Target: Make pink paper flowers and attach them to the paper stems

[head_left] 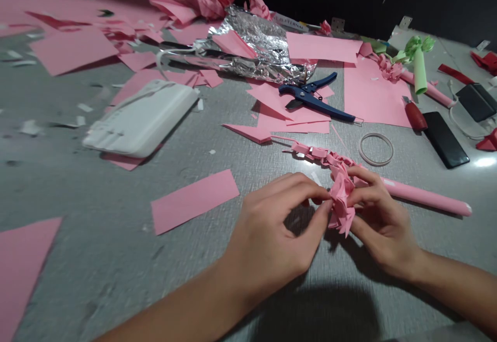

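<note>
A folded pink paper flower point(341, 199) with pointed petals is between my two hands, just above the grey table. My left hand point(285, 218) pinches its left edge with thumb and forefinger. From the other side, my right hand point(382, 218) grips the flower, fingers curled round its right part. Right behind lies a chain of folded pink paper point(316, 153), partly hidden by the flower. A rolled pink paper tube point(427, 196) lies to the right, its left end behind my right hand. Left of my hands rests a pink paper strip point(196, 201).
Blue cutters point(320, 101) lie on pink paper pieces. A white power bank point(142, 119) is at left, crumpled foil point(256, 36) at the back. At right are a tape ring point(376, 149), a red-handled tool point(414, 115), a black phone point(446, 139) and a green paper flower point(419, 65).
</note>
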Demonstrator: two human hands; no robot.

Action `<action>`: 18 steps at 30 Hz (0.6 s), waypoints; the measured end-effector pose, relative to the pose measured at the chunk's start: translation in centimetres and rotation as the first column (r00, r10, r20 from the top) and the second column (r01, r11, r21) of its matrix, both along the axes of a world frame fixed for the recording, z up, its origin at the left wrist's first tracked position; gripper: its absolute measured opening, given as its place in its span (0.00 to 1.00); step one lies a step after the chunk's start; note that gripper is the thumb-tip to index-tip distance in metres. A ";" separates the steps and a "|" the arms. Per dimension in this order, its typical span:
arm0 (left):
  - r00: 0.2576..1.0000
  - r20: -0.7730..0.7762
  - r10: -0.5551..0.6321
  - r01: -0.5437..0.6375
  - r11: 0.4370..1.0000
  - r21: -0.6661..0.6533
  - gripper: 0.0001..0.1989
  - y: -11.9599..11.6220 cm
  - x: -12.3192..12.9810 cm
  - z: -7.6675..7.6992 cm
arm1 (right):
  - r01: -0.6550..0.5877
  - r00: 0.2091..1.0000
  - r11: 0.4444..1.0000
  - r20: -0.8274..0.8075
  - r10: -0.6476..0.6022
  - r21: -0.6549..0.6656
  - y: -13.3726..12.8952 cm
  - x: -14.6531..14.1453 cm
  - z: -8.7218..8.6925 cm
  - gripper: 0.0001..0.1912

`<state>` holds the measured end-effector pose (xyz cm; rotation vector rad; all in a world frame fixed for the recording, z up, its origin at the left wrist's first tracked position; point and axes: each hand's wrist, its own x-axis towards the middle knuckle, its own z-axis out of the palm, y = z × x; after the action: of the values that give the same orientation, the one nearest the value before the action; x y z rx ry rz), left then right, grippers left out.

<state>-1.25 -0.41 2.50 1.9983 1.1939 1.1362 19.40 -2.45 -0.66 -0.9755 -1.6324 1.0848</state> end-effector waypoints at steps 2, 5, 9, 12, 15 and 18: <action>1.000 0.003 -0.002 0.002 1.000 -0.003 0.06 0.0 0.0 0.0 | 0.004 1.000 1.000 0.007 -0.004 0.006 0.0 0.0 0.0 0.13; 1.000 0.008 -0.003 0.003 1.000 -0.007 0.06 -0.1 0.0 0.0 | 0.001 1.000 1.000 0.004 -0.001 0.006 0.0 0.0 0.0 0.13; 1.000 0.014 -0.007 0.007 1.000 -0.008 0.07 -0.2 -0.1 -0.1 | -0.006 1.000 1.000 -0.011 0.006 -0.007 0.0 0.0 0.1 0.14; 1.000 0.012 -0.012 0.012 1.000 -0.011 0.06 -0.2 0.0 0.0 | -0.008 1.000 1.000 -0.015 0.008 -0.009 0.1 0.0 0.3 0.15; 1.000 0.007 -0.010 0.011 1.000 -0.026 0.07 -0.1 0.1 0.1 | -0.019 0.999 1.000 -0.037 0.019 -0.016 0.1 -0.1 0.3 0.15; 1.000 0.008 -0.011 0.011 0.999 -0.033 0.07 -0.1 0.1 0.1 | -0.023 0.998 0.999 -0.055 0.022 -0.023 0.1 -0.1 0.2 0.15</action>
<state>-1.18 -0.52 2.65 1.9713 1.1883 1.1110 19.32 -2.37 -0.45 -0.9369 -1.5935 1.1385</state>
